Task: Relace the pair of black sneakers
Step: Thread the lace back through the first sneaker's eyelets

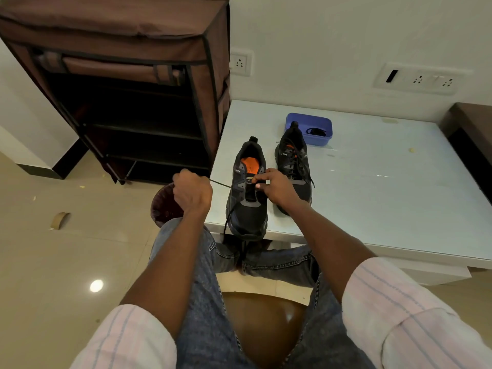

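Two black sneakers stand on the white table [372, 182]. The near sneaker [246, 209] sits at the table's front edge, its orange insole showing. My left hand [191, 190] grips a black lace [221, 184] and holds it taut out to the left of that shoe. My right hand [274, 186] pinches at the shoe's eyelets by the tongue. Another stretch of lace hangs from the shoe's left side down over the table edge. The far sneaker [294, 161] stands to the right, fully laced.
A blue tub [310, 121] with a dark lace in it sits behind the far sneaker. A brown fabric shoe rack [133, 89] stands to the left of the table. A dark bin [165, 206] is under my left hand. I sit on a brown stool [263, 320].
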Demonstrator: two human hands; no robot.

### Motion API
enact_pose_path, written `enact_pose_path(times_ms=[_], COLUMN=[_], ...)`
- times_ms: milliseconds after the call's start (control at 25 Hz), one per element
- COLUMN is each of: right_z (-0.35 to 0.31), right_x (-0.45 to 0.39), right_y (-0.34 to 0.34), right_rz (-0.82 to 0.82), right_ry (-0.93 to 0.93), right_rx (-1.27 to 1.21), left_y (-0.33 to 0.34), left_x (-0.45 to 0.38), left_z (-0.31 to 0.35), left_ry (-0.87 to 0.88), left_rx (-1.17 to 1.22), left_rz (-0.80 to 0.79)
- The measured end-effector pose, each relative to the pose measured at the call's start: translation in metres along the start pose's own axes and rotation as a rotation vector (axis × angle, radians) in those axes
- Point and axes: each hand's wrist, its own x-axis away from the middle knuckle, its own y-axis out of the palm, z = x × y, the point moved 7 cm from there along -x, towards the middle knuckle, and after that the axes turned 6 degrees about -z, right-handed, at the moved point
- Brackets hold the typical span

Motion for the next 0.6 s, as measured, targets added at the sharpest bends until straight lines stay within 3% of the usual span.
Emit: enact_pose_path(times_ms=[120,280,360,440,600], right_z=[0.000,-0.002,-0.002,-0.002,-0.004], right_x=[0.000,0.000,0.000,0.001,-0.001], right_y=[0.000,0.000,0.001,0.001,0.002], right_rz=[0.000,-0.005,-0.008,-0.003,0.004], right_ry=[0.004,0.004,0.004,0.006,0.022], right_rx=[0.000,0.004,0.016,0.027,0.051], left_y=[-0.005,0.052,0.068,0.063,0.032], left_x=[0.001,0.018,0.027,0.025,0.009], left_z=[-0.001,0.022,0.026,0.028,0.008], left_ry=[0.018,0.393,0.446,0.419,0.170], left_rx=[-0.104,-0.170,-0.249,-0.291,-0.357], left_rz=[-0.025,-0.496,-0.602,-0.525,-0.298])
